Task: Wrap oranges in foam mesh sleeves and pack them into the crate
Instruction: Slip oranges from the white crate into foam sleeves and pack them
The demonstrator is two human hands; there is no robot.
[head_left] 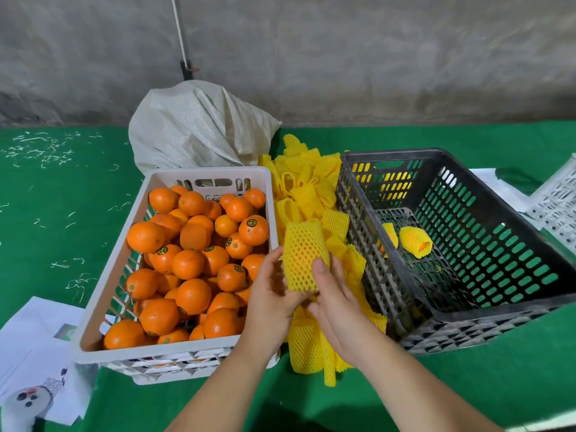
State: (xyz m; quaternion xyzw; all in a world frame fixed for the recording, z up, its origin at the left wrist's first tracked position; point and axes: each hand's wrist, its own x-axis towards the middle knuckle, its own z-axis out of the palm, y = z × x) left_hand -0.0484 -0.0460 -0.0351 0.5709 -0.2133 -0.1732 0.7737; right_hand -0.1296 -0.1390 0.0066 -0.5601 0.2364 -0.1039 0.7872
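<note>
Both hands hold one yellow foam mesh sleeve (304,255) with an orange showing faintly through the netting. The left hand (271,294) cups it from the side and below, fingers (276,260) curled against the mesh; the right hand (335,304) grips it from the other side, thumb pressed on the front. The sleeve stands nearly upright, its lower end loose between the palms.

The likeliest slip: the orange drops out of the open lower end if either grip eases before the mesh is pulled fully over, falling onto the pile of spare sleeves (311,194) beyond and beneath the fingers. Tugging too hard may tear the soft netting.

The black crate (461,325) lies to the right of the fingers, with two wrapped oranges (414,241) inside; a careless toss could bruise fruit or bounce off its rim. The white crate of bare oranges (199,254) sits just left of the fingers on the green tabletop (46,213).
</note>
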